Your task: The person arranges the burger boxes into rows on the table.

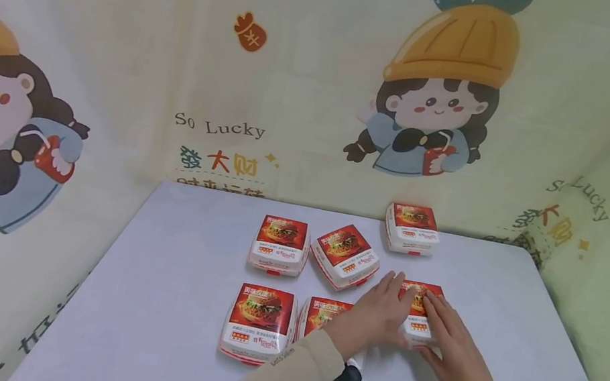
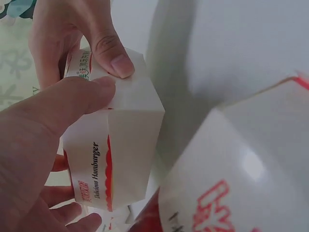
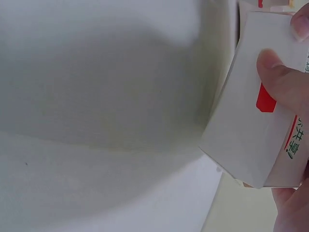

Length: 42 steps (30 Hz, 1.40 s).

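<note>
A white and red hamburger box (image 1: 418,330) with a burger picture on its lid is between both hands at the right of the table. My left hand (image 1: 378,312) grips its left side, thumb on the front face in the left wrist view, where "Delicious Hamburger" shows on the carton (image 2: 130,154). From the right, my right hand (image 1: 456,353) holds the same box, its thumb on the front face by a red tab in the right wrist view (image 3: 236,121). Whether the box touches the table is hard to tell.
Similar boxes stand left of the hands: one front left (image 1: 259,325), one partly hidden by the left forearm (image 1: 320,312), and two behind (image 1: 279,245) (image 1: 345,257). Another box (image 1: 411,230) sits at the white table's (image 1: 151,299) back edge, near the printed cloth (image 1: 312,83).
</note>
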Each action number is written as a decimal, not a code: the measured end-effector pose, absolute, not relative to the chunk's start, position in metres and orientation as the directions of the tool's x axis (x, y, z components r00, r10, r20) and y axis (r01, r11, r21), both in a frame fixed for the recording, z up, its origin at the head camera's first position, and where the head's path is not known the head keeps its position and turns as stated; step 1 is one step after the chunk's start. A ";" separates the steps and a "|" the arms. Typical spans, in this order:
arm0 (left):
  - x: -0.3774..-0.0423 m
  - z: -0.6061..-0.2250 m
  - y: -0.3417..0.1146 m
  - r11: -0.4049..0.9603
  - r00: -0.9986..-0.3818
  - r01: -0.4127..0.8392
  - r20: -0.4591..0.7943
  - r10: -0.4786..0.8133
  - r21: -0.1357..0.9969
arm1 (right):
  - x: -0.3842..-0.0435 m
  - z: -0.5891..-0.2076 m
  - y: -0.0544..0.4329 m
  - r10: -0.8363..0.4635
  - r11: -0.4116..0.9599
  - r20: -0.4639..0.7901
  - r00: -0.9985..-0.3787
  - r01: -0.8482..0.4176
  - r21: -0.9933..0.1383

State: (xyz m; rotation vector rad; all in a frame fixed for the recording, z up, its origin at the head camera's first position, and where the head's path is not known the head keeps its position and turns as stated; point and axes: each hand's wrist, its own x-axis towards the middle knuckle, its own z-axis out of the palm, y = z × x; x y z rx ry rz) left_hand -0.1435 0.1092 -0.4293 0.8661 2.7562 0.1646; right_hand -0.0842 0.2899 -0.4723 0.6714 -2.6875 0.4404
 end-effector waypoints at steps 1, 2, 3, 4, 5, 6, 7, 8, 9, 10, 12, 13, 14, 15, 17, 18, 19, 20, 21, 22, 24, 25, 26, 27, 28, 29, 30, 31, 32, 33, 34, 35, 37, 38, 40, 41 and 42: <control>-0.142 -0.429 0.110 0.818 -0.792 0.548 -0.205 0.574 0.176 | -0.084 -0.473 0.290 -0.396 0.839 0.392 -0.830 -0.501 -0.213; -0.141 -0.429 0.111 0.817 -0.792 0.553 -0.204 0.576 0.162 | -0.083 -0.473 0.290 -0.395 0.840 0.395 -0.829 -0.501 -0.211; -0.139 -0.430 0.111 0.817 -0.792 0.556 -0.202 0.576 0.151 | -0.082 -0.473 0.290 -0.397 0.839 0.396 -0.828 -0.502 -0.210; -0.138 -0.430 0.112 0.817 -0.792 0.560 -0.200 0.577 0.138 | -0.082 -0.473 0.290 -0.400 0.835 0.400 -0.825 -0.508 -0.211; -0.136 -0.430 0.113 0.817 -0.792 0.563 -0.201 0.576 0.123 | -0.081 -0.473 0.291 -0.404 0.831 0.404 -0.821 -0.514 -0.213; -0.134 -0.429 0.113 0.816 -0.792 0.568 -0.198 0.577 0.106 | -0.081 -0.473 0.291 -0.407 0.828 0.410 -0.817 -0.519 -0.213; -0.132 -0.429 0.114 0.814 -0.791 0.575 -0.195 0.580 0.084 | -0.080 -0.473 0.291 -0.410 0.822 0.420 -0.809 -0.528 -0.213; -0.129 -0.430 0.115 0.810 -0.790 0.584 -0.189 0.584 0.061 | -0.080 -0.473 0.291 -0.414 0.818 0.430 -0.802 -0.535 -0.210; -0.127 -0.430 0.116 0.808 -0.790 0.587 -0.185 0.585 0.044 | -0.079 -0.473 0.291 -0.417 0.812 0.443 -0.794 -0.544 -0.211; -0.125 -0.430 0.117 0.806 -0.791 0.591 -0.180 0.585 0.028 | -0.078 -0.474 0.291 -0.420 0.808 0.455 -0.786 -0.552 -0.207; -0.121 -0.431 0.118 0.806 -0.795 0.592 -0.166 0.584 0.002 | -0.077 -0.474 0.292 -0.426 0.800 0.476 -0.769 -0.566 -0.199; -0.119 -0.431 0.118 0.806 -0.797 0.592 -0.158 0.583 -0.014 | -0.077 -0.474 0.292 -0.430 0.796 0.485 -0.762 -0.573 -0.195; -0.117 -0.432 0.119 0.807 -0.801 0.590 -0.149 0.580 -0.024 | -0.076 -0.474 0.292 -0.431 0.796 0.486 -0.760 -0.574 -0.193; -0.115 -0.432 0.119 0.808 -0.803 0.588 -0.140 0.579 -0.034 | -0.076 -0.474 0.292 -0.431 0.794 0.490 -0.758 -0.577 -0.193; -0.112 -0.434 0.119 0.802 -0.802 0.594 -0.118 0.585 -0.067 | -0.074 -0.474 0.292 -0.432 0.793 0.494 -0.755 -0.578 -0.189; -0.111 -0.435 0.119 0.799 -0.802 0.596 -0.110 0.587 -0.078 | -0.074 -0.474 0.293 -0.432 0.793 0.495 -0.754 -0.579 -0.190; -0.110 -0.435 0.119 0.796 -0.800 0.599 -0.104 0.591 -0.088 | -0.073 -0.475 0.293 -0.431 0.793 0.496 -0.754 -0.579 -0.191; -0.109 -0.436 0.119 0.795 -0.799 0.601 -0.100 0.593 -0.088 | -0.072 -0.475 0.293 -0.429 0.793 0.497 -0.754 -0.578 -0.193; -0.107 -0.436 0.120 0.792 -0.797 0.604 -0.099 0.596 -0.090 | -0.071 -0.475 0.293 -0.428 0.792 0.501 -0.752 -0.579 -0.192; -0.107 -0.437 0.120 0.791 -0.796 0.605 -0.099 0.597 -0.090 | -0.070 -0.475 0.293 -0.428 0.794 0.502 -0.752 -0.578 -0.189; -0.105 -0.439 0.121 0.795 -0.799 0.600 -0.108 0.592 -0.084 | -0.069 -0.476 0.294 -0.429 0.794 0.504 -0.749 -0.579 -0.185; -0.104 -0.440 0.122 0.796 -0.799 0.600 -0.110 0.591 -0.082 | -0.068 -0.476 0.294 -0.427 0.797 0.498 -0.755 -0.574 -0.187; -0.103 -0.440 0.122 0.794 -0.797 0.602 -0.109 0.593 -0.083 | -0.067 -0.477 0.295 -0.425 0.800 0.493 -0.759 -0.570 -0.188; -0.102 -0.441 0.122 0.791 -0.796 0.605 -0.106 0.596 -0.090 | -0.066 -0.477 0.295 -0.424 0.801 0.494 -0.759 -0.569 -0.186; -0.101 -0.441 0.122 0.788 -0.794 0.607 -0.101 0.599 -0.100 | -0.066 -0.477 0.295 -0.423 0.801 0.495 -0.759 -0.569 -0.186; -0.100 -0.442 0.121 0.785 -0.793 0.609 -0.097 0.602 -0.109 | -0.065 -0.478 0.295 -0.422 0.801 0.494 -0.760 -0.568 -0.189; -0.099 -0.442 0.121 0.782 -0.791 0.612 -0.093 0.605 -0.118 | -0.064 -0.478 0.295 -0.420 0.802 0.490 -0.764 -0.565 -0.193; -0.098 -0.442 0.120 0.779 -0.789 0.614 -0.089 0.608 -0.128 | -0.063 -0.478 0.295 -0.421 0.802 0.489 -0.764 -0.566 -0.194; -0.097 -0.443 0.120 0.776 -0.788 0.616 -0.084 0.610 -0.139 | -0.062 -0.479 0.295 -0.422 0.800 0.494 -0.760 -0.569 -0.193; -0.095 -0.443 0.119 0.772 -0.786 0.618 -0.080 0.613 -0.148 | -0.061 -0.480 0.295 -0.423 0.797 0.498 -0.757 -0.573 -0.194; -0.094 -0.444 0.119 0.770 -0.785 0.619 -0.079 0.615 -0.155 | -0.060 -0.480 0.295 -0.423 0.795 0.497 -0.758 -0.573 -0.198; -0.093 -0.445 0.119 0.768 -0.784 0.620 -0.077 0.616 -0.161 | -0.059 -0.481 0.296 -0.424 0.795 0.492 -0.761 -0.572 -0.200; -0.091 -0.447 0.119 0.766 -0.783 0.621 -0.077 0.618 -0.169 | -0.058 -0.483 0.296 -0.426 0.793 0.491 -0.760 -0.575 -0.202; -0.089 -0.448 0.118 0.764 -0.782 0.622 -0.077 0.619 -0.172 | -0.057 -0.483 0.296 -0.427 0.793 0.489 -0.761 -0.575 -0.203; -0.087 -0.450 0.118 0.763 -0.781 0.622 -0.079 0.619 -0.173 | -0.055 -0.484 0.296 -0.427 0.792 0.486 -0.762 -0.575 -0.207; -0.086 -0.451 0.117 0.764 -0.782 0.621 -0.081 0.618 -0.175 | -0.055 -0.485 0.296 -0.427 0.792 0.484 -0.763 -0.574 -0.207; -0.085 -0.452 0.117 0.767 -0.784 0.619 -0.081 0.615 -0.169 | -0.055 -0.485 0.296 -0.427 0.791 0.485 -0.763 -0.575 -0.210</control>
